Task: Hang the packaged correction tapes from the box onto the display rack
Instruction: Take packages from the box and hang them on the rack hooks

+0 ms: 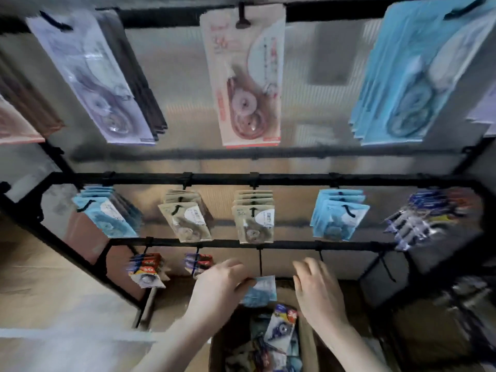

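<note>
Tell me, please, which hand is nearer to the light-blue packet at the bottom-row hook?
Left. The left hand holds the light-blue packet by its left edge, under the empty hook. The right hand hovers to the packet's right, apart from it, fingers loosely spread.

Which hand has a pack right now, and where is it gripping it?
The left hand pinches a blue pack by its left edge, under a bare hook. The right hand holds nothing.
</note>
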A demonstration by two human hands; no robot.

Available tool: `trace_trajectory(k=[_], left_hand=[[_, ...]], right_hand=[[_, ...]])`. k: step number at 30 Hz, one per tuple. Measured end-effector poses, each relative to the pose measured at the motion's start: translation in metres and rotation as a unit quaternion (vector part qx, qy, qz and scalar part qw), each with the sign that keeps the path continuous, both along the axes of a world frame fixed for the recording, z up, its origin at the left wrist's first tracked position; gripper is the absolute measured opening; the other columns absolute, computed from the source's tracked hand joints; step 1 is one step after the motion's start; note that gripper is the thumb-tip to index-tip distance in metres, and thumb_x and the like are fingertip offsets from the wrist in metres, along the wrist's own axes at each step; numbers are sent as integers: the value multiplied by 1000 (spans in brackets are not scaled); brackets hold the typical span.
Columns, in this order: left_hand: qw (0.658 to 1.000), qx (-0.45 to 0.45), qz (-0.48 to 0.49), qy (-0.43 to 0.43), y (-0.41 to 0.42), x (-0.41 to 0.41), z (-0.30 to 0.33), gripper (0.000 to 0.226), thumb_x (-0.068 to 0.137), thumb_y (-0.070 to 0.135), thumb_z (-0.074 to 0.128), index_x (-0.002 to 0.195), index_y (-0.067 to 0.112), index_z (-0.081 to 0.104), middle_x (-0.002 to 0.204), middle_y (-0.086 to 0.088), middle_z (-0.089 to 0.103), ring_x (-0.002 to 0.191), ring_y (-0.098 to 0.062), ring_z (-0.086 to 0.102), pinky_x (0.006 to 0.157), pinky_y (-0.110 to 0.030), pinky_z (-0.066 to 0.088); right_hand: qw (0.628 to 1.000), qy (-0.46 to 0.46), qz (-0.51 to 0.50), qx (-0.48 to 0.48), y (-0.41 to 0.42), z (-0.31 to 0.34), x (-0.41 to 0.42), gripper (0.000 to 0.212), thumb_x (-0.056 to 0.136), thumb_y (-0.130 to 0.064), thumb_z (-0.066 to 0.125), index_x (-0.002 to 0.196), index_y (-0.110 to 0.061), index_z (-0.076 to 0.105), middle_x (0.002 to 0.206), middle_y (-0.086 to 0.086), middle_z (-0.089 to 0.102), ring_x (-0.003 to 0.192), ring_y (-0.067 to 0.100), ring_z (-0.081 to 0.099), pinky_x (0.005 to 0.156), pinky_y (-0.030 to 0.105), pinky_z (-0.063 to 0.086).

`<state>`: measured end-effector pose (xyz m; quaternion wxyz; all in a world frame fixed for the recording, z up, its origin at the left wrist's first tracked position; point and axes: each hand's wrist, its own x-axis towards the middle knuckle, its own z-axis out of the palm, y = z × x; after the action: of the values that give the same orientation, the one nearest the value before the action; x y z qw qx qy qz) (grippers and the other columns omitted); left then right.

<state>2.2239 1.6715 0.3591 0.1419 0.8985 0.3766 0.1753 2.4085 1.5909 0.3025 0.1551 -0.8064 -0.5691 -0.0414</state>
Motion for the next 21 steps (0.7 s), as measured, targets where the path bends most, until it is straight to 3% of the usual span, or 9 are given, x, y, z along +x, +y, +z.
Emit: trace_trajectory(k=[3, 6, 10, 21], left_hand=[[1000, -4, -19, -6, -16, 30, 34, 19, 74, 39, 57, 72, 22, 65, 67, 8, 57, 58, -14, 59, 44, -25, 47], [999, -14, -32, -12, -25, 62, 63, 30, 78, 45, 48, 79, 23, 69, 74, 8, 63, 66, -17, 63, 51, -29, 51], [996, 9, -74, -39, -34, 109, 92, 15, 78, 29, 58, 82, 22, 71, 76, 5, 66, 63, -16, 62, 49, -29, 51], [996, 50, -66, -26, -28, 203, 94, 10, 81, 20, 64, 85, 16, 72, 80, -1, 67, 68, -21, 64, 50, -29, 50]], right_hand=[[1000, -14, -26, -7, -24, 33, 27, 28, 58, -11, 83, 83, -13, 70, 79, 4, 63, 69, 24, 62, 58, 35, 54], [999, -22, -42, -12, -46, 55, 51, 28, 59, -12, 84, 82, -12, 68, 78, 5, 62, 68, 26, 61, 57, 36, 53], [999, -37, -36, -1, -69, 73, 83, 24, 63, -10, 82, 83, -9, 68, 77, 7, 62, 68, 27, 62, 55, 37, 54], [998, -52, -19, -3, -88, 79, 157, 27, 63, -11, 82, 87, -9, 70, 80, 8, 65, 72, 26, 65, 57, 36, 55]])
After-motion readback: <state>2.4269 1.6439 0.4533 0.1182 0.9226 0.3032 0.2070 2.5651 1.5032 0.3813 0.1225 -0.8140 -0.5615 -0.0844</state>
